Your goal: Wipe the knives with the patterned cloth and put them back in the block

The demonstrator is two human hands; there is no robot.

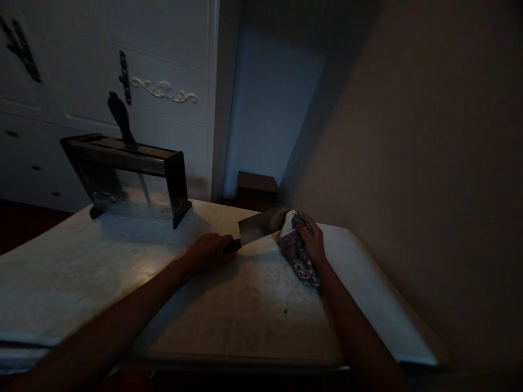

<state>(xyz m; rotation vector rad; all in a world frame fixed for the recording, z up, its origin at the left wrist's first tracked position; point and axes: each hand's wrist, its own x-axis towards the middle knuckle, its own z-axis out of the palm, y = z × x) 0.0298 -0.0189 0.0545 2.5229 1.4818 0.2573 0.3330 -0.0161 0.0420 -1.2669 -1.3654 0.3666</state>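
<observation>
My left hand [211,252] is wrapped round the black handle of a cleaver [255,227], its wide metal blade pointing to the right above the table. A patterned grey and white cloth [299,253] is bunched in my right hand [314,242] against the far end of the blade. The cloth hides the blade's tip, and its lower part hangs toward the tabletop. To the left stands a knife block [118,155] with dark ends and clear sides. One black-handled knife [119,117] sticks up out of its top.
The pale table [57,272] lies under both hands, its front edge toward me. A brownish wall [408,163] runs along the right side. White cabinets [171,49] with dark handles stand behind the knife block. A small brown box [257,184] sits beyond the table's far edge.
</observation>
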